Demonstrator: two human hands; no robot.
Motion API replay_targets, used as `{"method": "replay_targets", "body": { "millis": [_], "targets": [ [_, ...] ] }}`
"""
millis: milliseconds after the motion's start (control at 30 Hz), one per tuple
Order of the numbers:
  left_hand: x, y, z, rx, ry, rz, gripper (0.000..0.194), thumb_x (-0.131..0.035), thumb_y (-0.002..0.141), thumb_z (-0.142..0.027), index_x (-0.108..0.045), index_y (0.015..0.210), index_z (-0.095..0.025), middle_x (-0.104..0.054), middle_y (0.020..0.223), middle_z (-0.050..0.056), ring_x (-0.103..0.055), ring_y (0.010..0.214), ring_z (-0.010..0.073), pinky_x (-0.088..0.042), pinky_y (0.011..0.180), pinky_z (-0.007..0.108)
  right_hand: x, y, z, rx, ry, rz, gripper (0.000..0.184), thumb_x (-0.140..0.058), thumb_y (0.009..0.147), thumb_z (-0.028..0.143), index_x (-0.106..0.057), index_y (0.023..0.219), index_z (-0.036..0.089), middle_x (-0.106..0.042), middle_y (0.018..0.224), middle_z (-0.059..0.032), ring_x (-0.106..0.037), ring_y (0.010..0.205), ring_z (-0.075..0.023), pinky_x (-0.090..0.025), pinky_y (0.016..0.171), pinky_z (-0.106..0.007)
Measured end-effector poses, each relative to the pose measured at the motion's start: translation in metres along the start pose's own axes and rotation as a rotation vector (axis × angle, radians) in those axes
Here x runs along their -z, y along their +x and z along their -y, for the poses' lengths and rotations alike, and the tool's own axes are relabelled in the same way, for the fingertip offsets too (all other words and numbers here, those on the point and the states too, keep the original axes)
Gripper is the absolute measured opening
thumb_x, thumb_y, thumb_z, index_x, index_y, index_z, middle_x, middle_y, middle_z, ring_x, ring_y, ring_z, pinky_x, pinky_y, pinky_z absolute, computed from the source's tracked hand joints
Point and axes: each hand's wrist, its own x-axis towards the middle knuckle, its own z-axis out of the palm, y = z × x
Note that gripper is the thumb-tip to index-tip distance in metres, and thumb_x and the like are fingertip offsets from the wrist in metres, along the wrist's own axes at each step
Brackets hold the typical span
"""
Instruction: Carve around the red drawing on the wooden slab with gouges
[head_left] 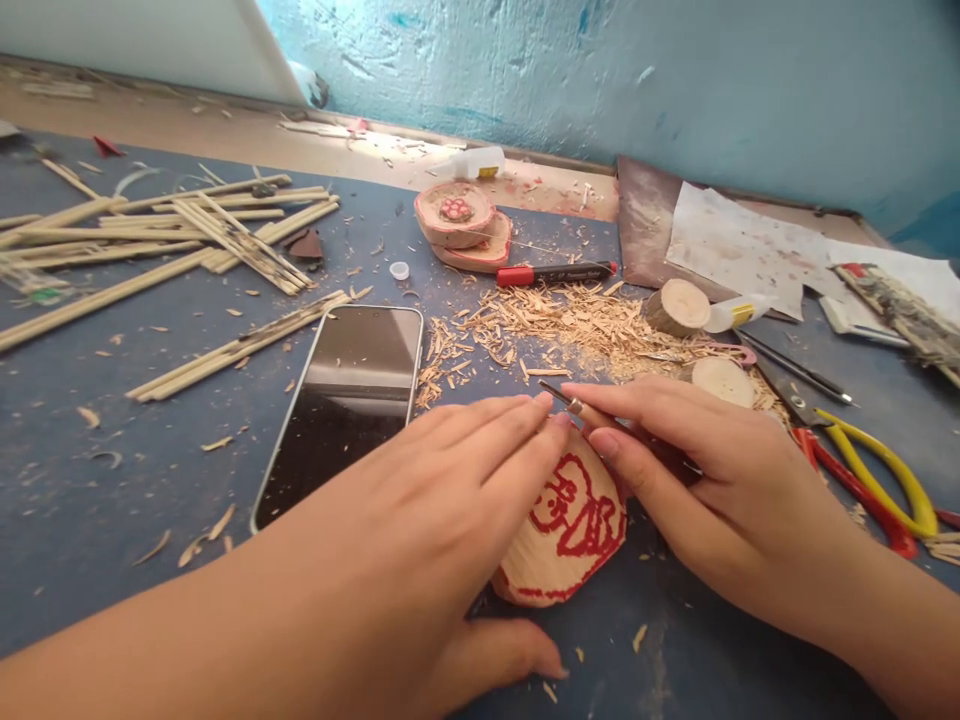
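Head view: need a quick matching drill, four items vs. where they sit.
Items:
1. phone
2. red-capped marker
3. wood slice with red drawing
4. yellow-handled pliers

Places:
A. far right, beside the right hand
B. under both hands, left hand pressing on it
C. beyond the shavings pile, near two stacked carved slices
D. screen up, left of the left hand

Pairs: 1-D, 2-C, 3-B, 4-A
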Motion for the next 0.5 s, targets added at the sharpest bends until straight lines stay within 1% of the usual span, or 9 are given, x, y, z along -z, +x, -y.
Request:
{"method": "replay_targets", "body": {
  "millis": [33, 100, 167, 233, 267, 333, 400, 433, 500],
  "targets": [
    [-0.004, -0.004, 0.0, -0.019, 0.011, 0.018, 0.113, -0.106, 0.103, -0.067, -0.061, 0.187, -0.006, -0.069, 0.191, 0.029, -0.076, 0.17, 0.0524, -0.067, 0.143, 0.064, 0.0, 0.0, 0.0, -0.006, 0.004, -0.004, 0.031, -0.071, 0.13, 0.033, -0.091, 0.154, 0.033, -0.099, 0.146, -0.0059, -0.098, 0.124, -0.0281, -0.081, 0.105, -0.039],
    [-0.01, -0.01, 0.0, -0.012, -0.002, -0.043, 0.101, -0.092, 0.115, -0.054, -0.049, 0.195, -0.01, -0.062, 0.199, 0.023, -0.068, 0.181, 0.0432, -0.053, 0.155, 0.056, 0.0, 0.001, 0.0, -0.026, 0.015, -0.012, 0.031, -0.072, 0.129, 0.032, -0.092, 0.152, 0.033, -0.099, 0.146, -0.0054, -0.098, 0.124, -0.0283, -0.081, 0.105, -0.04],
    [-0.011, -0.012, -0.001, -0.002, 0.014, -0.072, 0.082, -0.076, 0.122, -0.045, -0.049, 0.193, -0.012, -0.068, 0.197, 0.02, -0.071, 0.178, 0.0376, -0.053, 0.154, 0.05, 0.001, 0.001, 0.0, -0.06, 0.034, -0.032, 0.031, -0.072, 0.128, 0.033, -0.094, 0.151, 0.032, -0.099, 0.146, -0.005, -0.098, 0.126, -0.0286, -0.08, 0.11, -0.041],
    [-0.009, -0.01, -0.003, 0.016, 0.064, -0.087, 0.073, -0.071, 0.121, -0.034, -0.053, 0.188, -0.01, -0.072, 0.191, 0.022, -0.076, 0.173, 0.0372, -0.06, 0.149, 0.047, 0.002, 0.0, 0.001, -0.108, 0.063, -0.057, 0.032, -0.073, 0.127, 0.036, -0.095, 0.15, 0.032, -0.099, 0.147, -0.005, -0.097, 0.127, -0.0293, -0.079, 0.113, -0.042],
    [-0.007, -0.009, -0.004, 0.022, 0.094, -0.092, 0.073, -0.071, 0.118, -0.027, -0.054, 0.186, -0.009, -0.073, 0.19, 0.024, -0.076, 0.172, 0.0373, -0.062, 0.147, 0.046, 0.003, 0.0, 0.002, -0.141, 0.082, -0.072, 0.033, -0.074, 0.126, 0.038, -0.095, 0.151, 0.032, -0.1, 0.145, -0.0053, -0.098, 0.123, -0.0292, -0.079, 0.109, -0.041],
    [-0.002, -0.006, -0.006, 0.022, 0.149, -0.111, 0.076, -0.07, 0.115, -0.016, -0.052, 0.189, -0.009, -0.069, 0.194, 0.023, -0.07, 0.179, 0.0352, -0.057, 0.151, 0.044, 0.004, -0.001, 0.003, -0.216, 0.143, -0.086, 0.036, -0.072, 0.127, 0.04, -0.094, 0.154, 0.033, -0.102, 0.124, -0.005, -0.097, 0.098, -0.0251, -0.077, 0.082, -0.034],
    [0.001, -0.004, -0.008, 0.023, 0.181, -0.142, 0.075, -0.068, 0.118, -0.011, -0.05, 0.192, -0.011, -0.064, 0.198, 0.02, -0.061, 0.186, 0.0301, -0.045, 0.158, 0.041, 0.004, -0.001, 0.005, -0.295, 0.248, -0.063, 0.039, -0.068, 0.129, 0.042, -0.091, 0.16, 0.032, -0.094, 0.089, -0.0004, -0.084, 0.065, -0.0189, -0.062, 0.053, -0.027],
    [0.003, -0.003, -0.008, 0.028, 0.187, -0.16, 0.073, -0.068, 0.121, -0.011, -0.05, 0.192, -0.012, -0.063, 0.198, 0.018, -0.056, 0.189, 0.0278, -0.04, 0.16, 0.04, 0.004, -0.001, 0.006, -0.331, 0.311, -0.043, 0.041, -0.067, 0.13, 0.045, -0.088, 0.162, 0.03, -0.087, 0.077, 0.0025, -0.077, 0.056, -0.0174, -0.057, 0.047, -0.026],
    [0.004, -0.001, -0.01, 0.035, 0.18, -0.198, 0.068, -0.068, 0.126, -0.013, -0.05, 0.191, -0.013, -0.065, 0.196, 0.017, -0.053, 0.191, 0.0256, -0.038, 0.161, 0.038, 0.002, 0.0, 0.008, -0.39, 0.432, -0.013, 0.045, -0.074, 0.128, 0.054, -0.085, 0.164, 0.029, -0.083, 0.074, 0.0035, -0.076, 0.055, -0.0178, -0.059, 0.046, -0.025]
  ]
}}
